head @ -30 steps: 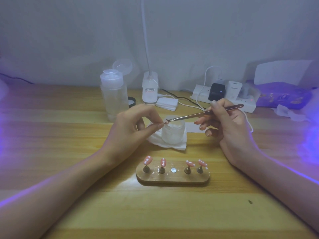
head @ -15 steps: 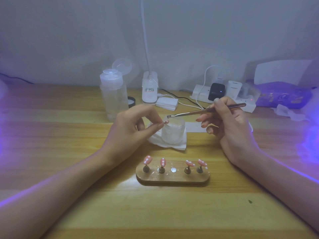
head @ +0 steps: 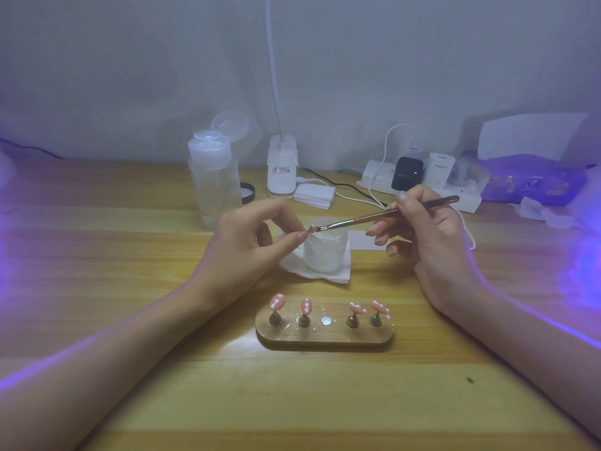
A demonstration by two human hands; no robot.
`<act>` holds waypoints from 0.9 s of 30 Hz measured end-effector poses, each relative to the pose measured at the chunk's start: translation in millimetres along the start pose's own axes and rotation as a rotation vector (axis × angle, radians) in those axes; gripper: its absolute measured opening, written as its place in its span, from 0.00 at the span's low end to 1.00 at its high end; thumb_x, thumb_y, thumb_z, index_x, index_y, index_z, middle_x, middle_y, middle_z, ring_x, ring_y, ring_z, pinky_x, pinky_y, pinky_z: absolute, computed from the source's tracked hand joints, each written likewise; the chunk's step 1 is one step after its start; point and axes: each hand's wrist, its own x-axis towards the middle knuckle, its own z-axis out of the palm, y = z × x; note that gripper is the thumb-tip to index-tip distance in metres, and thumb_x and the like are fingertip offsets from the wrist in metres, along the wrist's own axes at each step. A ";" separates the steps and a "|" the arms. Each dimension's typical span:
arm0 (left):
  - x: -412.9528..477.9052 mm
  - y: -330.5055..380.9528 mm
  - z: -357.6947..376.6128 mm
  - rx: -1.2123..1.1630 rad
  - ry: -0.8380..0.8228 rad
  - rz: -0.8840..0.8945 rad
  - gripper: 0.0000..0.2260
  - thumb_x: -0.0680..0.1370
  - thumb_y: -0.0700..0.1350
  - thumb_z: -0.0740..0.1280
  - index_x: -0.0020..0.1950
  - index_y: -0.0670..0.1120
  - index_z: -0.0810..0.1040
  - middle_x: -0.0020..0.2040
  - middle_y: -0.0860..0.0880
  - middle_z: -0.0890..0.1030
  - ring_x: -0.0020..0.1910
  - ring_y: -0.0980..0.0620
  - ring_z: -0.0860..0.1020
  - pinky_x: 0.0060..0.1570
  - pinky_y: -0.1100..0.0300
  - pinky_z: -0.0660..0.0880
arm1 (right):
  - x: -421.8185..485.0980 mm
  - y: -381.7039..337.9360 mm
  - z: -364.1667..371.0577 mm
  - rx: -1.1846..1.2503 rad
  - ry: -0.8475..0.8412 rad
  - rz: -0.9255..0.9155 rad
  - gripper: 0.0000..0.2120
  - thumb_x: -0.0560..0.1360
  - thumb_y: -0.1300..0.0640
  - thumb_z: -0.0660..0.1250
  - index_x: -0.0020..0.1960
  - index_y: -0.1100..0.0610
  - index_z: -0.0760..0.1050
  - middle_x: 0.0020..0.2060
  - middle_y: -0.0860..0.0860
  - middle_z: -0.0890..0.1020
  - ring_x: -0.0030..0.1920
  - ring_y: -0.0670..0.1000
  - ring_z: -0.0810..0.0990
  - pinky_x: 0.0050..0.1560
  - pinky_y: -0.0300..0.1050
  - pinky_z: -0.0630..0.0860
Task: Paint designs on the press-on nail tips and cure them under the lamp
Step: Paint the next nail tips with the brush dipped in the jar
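Nearest us, the wooden stand [head: 325, 337] on the desk [head: 113, 271] carries four painted tips [head: 277, 301]. Beyond it our left hand [head: 247, 252] pinches the fifth nail tip [head: 310, 228]. Our right hand [head: 429, 242] grips the brush [head: 357, 222], which slants down-left, with its bristles meeting that tip

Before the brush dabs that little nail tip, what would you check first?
1. Nail tip pinched by the left hand: ok.
2. Brush gripped by the right hand: ok.
3. Bristles aimed at the tip: ok.
4. Paint loaded on the bristles: cannot tell, too small.
5. Middle spot on the wooden holder free for this tip: ok.
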 end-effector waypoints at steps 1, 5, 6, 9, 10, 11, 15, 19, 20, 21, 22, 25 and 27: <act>0.2 0.0 -0.1 0.005 -0.002 -0.001 0.08 0.77 0.43 0.74 0.40 0.54 0.79 0.43 0.54 0.82 0.27 0.59 0.69 0.31 0.71 0.65 | 0.4 0.4 -0.7 -0.013 0.008 0.003 0.12 0.83 0.55 0.61 0.41 0.55 0.70 0.33 0.56 0.84 0.31 0.49 0.81 0.28 0.36 0.72; 0.3 -1.2 -1.4 -0.090 0.006 -0.084 0.06 0.76 0.44 0.74 0.41 0.52 0.81 0.41 0.56 0.84 0.26 0.60 0.71 0.28 0.71 0.67 | 1.3 -0.3 -2.0 -0.005 0.028 -0.003 0.12 0.84 0.56 0.59 0.42 0.56 0.70 0.32 0.56 0.84 0.30 0.49 0.80 0.28 0.36 0.72; 0.6 -1.0 -2.0 -0.151 0.027 -0.122 0.05 0.76 0.43 0.74 0.41 0.50 0.81 0.40 0.57 0.84 0.25 0.61 0.71 0.26 0.71 0.68 | 1.3 -0.6 -2.2 0.003 0.033 -0.004 0.12 0.84 0.56 0.59 0.42 0.56 0.70 0.32 0.56 0.84 0.30 0.49 0.80 0.28 0.36 0.72; 6.0 2.9 -8.5 -0.335 0.140 -0.216 0.02 0.77 0.40 0.72 0.46 0.47 0.82 0.43 0.54 0.86 0.28 0.63 0.73 0.28 0.71 0.68 | 1.8 -1.2 -2.8 0.020 0.048 0.010 0.13 0.84 0.57 0.59 0.41 0.55 0.70 0.31 0.55 0.83 0.30 0.48 0.79 0.28 0.36 0.72; 9.2 5.4 -12.8 -0.399 0.166 -0.237 0.02 0.77 0.40 0.71 0.47 0.47 0.81 0.43 0.52 0.87 0.28 0.63 0.73 0.27 0.71 0.67 | 2.3 -1.2 -3.1 0.023 0.052 0.017 0.13 0.84 0.57 0.59 0.41 0.55 0.70 0.31 0.55 0.83 0.29 0.48 0.79 0.28 0.36 0.72; 12.3 7.9 -18.0 -0.437 0.179 -0.248 0.02 0.77 0.41 0.71 0.47 0.48 0.80 0.43 0.51 0.87 0.28 0.61 0.71 0.26 0.70 0.65 | 2.6 -1.2 -3.3 0.022 0.055 0.024 0.12 0.84 0.57 0.59 0.41 0.55 0.70 0.30 0.54 0.83 0.29 0.48 0.78 0.28 0.36 0.71; 20.3 27.3 -39.7 -0.409 0.196 -0.134 0.03 0.78 0.41 0.70 0.47 0.49 0.79 0.44 0.51 0.87 0.28 0.63 0.73 0.28 0.71 0.66 | 3.4 -0.8 -2.9 0.014 0.070 0.042 0.12 0.84 0.57 0.59 0.41 0.56 0.70 0.29 0.54 0.82 0.28 0.48 0.77 0.27 0.36 0.70; 19.8 53.3 -48.4 -0.214 0.131 0.135 0.03 0.78 0.41 0.71 0.48 0.43 0.78 0.46 0.52 0.87 0.42 0.54 0.84 0.31 0.51 0.76 | 3.5 -1.2 -3.0 0.015 0.084 0.048 0.12 0.83 0.57 0.59 0.41 0.56 0.70 0.28 0.53 0.81 0.26 0.48 0.76 0.26 0.35 0.69; 18.1 57.5 -46.6 -0.127 0.099 0.202 0.04 0.79 0.41 0.71 0.48 0.41 0.78 0.47 0.53 0.87 0.41 0.51 0.83 0.29 0.44 0.74 | 3.3 -1.3 -3.0 0.014 0.084 0.049 0.13 0.84 0.57 0.59 0.41 0.56 0.70 0.28 0.53 0.81 0.26 0.48 0.75 0.26 0.35 0.69; 15.5 60.1 -43.2 -0.059 0.065 0.253 0.05 0.79 0.42 0.71 0.47 0.41 0.79 0.48 0.54 0.87 0.38 0.49 0.81 0.26 0.43 0.71 | 3.2 -1.4 -2.9 0.014 0.084 0.049 0.13 0.83 0.57 0.59 0.41 0.56 0.70 0.28 0.53 0.81 0.26 0.47 0.75 0.26 0.35 0.69; 12.5 61.6 -39.0 -0.013 0.028 0.284 0.04 0.78 0.41 0.71 0.46 0.42 0.79 0.49 0.55 0.86 0.38 0.49 0.80 0.26 0.44 0.70 | 3.1 -1.3 -3.0 0.016 0.084 0.050 0.13 0.83 0.57 0.59 0.40 0.55 0.70 0.28 0.53 0.81 0.26 0.47 0.75 0.26 0.35 0.68; -0.8 64.3 -23.9 0.073 -0.077 0.315 0.02 0.75 0.44 0.73 0.43 0.49 0.82 0.55 0.55 0.84 0.49 0.52 0.78 0.37 0.62 0.71 | 3.3 -2.0 -2.1 0.022 0.088 0.053 0.13 0.83 0.57 0.59 0.40 0.55 0.69 0.27 0.52 0.81 0.25 0.47 0.74 0.25 0.35 0.68; -11.7 64.1 -15.2 0.074 -0.127 0.284 0.02 0.73 0.48 0.74 0.42 0.51 0.83 0.57 0.54 0.81 0.55 0.56 0.75 0.48 0.68 0.67 | 3.5 -2.7 -1.8 0.020 0.094 0.055 0.13 0.83 0.58 0.59 0.40 0.55 0.70 0.27 0.52 0.81 0.25 0.47 0.74 0.25 0.35 0.68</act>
